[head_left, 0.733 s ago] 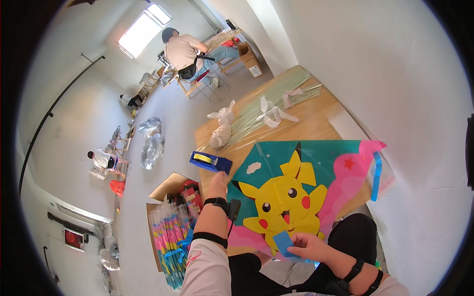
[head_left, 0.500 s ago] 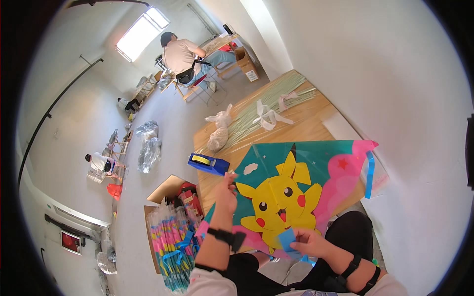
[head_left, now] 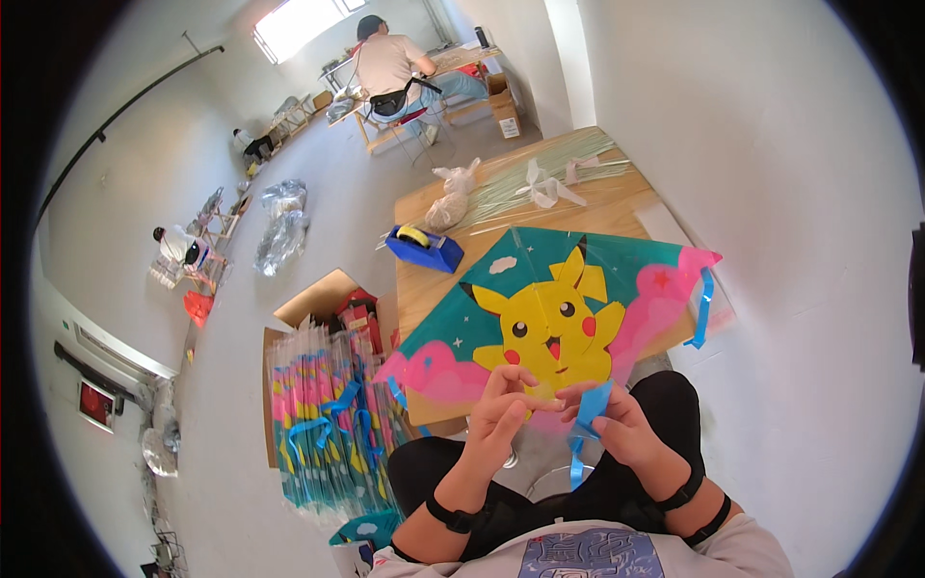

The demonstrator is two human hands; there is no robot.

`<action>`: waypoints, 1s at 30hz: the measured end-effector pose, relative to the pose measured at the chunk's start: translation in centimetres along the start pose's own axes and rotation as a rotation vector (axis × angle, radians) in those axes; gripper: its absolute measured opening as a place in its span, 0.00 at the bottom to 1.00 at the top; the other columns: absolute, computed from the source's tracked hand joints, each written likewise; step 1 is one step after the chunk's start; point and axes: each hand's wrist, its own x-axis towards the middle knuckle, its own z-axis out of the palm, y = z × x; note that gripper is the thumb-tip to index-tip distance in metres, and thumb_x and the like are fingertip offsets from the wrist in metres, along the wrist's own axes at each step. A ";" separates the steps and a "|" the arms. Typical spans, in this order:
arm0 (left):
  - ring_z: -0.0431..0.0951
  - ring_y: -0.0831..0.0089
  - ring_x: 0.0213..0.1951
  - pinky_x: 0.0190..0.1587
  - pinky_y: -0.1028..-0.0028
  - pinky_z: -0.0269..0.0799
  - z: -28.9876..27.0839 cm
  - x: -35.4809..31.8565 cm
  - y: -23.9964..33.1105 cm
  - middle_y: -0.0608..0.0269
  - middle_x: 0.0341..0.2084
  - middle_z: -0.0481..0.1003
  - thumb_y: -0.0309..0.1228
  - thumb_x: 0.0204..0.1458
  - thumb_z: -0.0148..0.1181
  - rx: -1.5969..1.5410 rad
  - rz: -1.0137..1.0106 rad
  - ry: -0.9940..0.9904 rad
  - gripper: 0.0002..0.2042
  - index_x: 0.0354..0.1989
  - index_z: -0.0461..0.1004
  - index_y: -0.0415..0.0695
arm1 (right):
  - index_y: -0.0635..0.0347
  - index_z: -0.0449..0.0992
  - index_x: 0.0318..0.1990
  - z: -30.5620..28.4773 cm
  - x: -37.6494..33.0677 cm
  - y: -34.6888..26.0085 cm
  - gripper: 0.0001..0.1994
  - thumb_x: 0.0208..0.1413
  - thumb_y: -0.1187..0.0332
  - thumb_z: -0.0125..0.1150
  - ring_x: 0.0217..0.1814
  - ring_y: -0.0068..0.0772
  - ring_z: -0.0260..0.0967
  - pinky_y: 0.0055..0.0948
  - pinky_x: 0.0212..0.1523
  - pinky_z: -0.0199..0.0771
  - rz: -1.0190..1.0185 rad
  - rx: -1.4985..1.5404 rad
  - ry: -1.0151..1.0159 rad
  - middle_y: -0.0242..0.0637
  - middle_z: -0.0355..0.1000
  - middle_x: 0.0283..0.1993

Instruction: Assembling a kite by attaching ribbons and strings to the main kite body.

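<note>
A kite (head_left: 617,252) in teal and pink, printed with a yellow long-eared cartoon figure, lies spread over the near side of the table, its lower edge toward my lap. My right hand (head_left: 628,429) pinches a blue ribbon (head_left: 592,405) just below the figure. Close beside it, my left hand (head_left: 499,416) has its fingers bent and their tips nearly meeting those of the right; anything in them is too small to make out. A blue tape dispenser (head_left: 427,252) with a yellow-rimmed roll stands beyond the kite's left edge.
Thin pale sticks (head_left: 511,197) and a knotted plastic bag (head_left: 448,207) lie on the far part of the wooden table (head_left: 424,299). Left of it, a cardboard box (head_left: 323,294) holds several packed kites (head_left: 328,424). A person (head_left: 390,67) sits at another table; a wall rises to the right.
My left hand has come from beside the tape dispenser down to my right hand at the kite's lower edge. The right hand keeps the blue ribbon. The view has shifted.
</note>
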 end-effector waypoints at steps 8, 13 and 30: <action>0.63 0.72 0.50 0.56 0.70 0.56 -0.6 -4.9 1.7 0.62 0.47 0.64 0.44 0.66 0.47 -0.056 0.075 0.091 0.21 0.43 0.80 0.38 | 0.63 0.67 0.60 5.0 -2.4 0.7 0.19 0.63 0.70 0.55 0.65 0.34 0.65 0.39 0.68 0.59 0.054 -0.129 -0.004 0.42 0.66 0.63; 0.61 0.74 0.51 0.55 0.72 0.54 -0.8 -6.8 2.8 0.64 0.48 0.64 0.43 0.66 0.47 -0.292 0.001 0.134 0.21 0.45 0.80 0.38 | 0.62 0.67 0.61 8.1 -2.0 0.8 0.20 0.62 0.71 0.54 0.69 0.34 0.60 0.37 0.68 0.58 -0.039 -0.191 0.056 0.39 0.64 0.66; 0.66 0.80 0.42 0.46 0.77 0.61 -0.8 -8.0 2.2 0.67 0.44 0.66 0.19 0.47 0.67 0.123 0.069 0.324 0.12 0.39 0.78 0.47 | 0.62 0.67 0.60 9.0 -2.7 2.3 0.18 0.64 0.69 0.55 0.63 0.33 0.67 0.37 0.65 0.62 0.133 -0.051 -0.010 0.41 0.69 0.60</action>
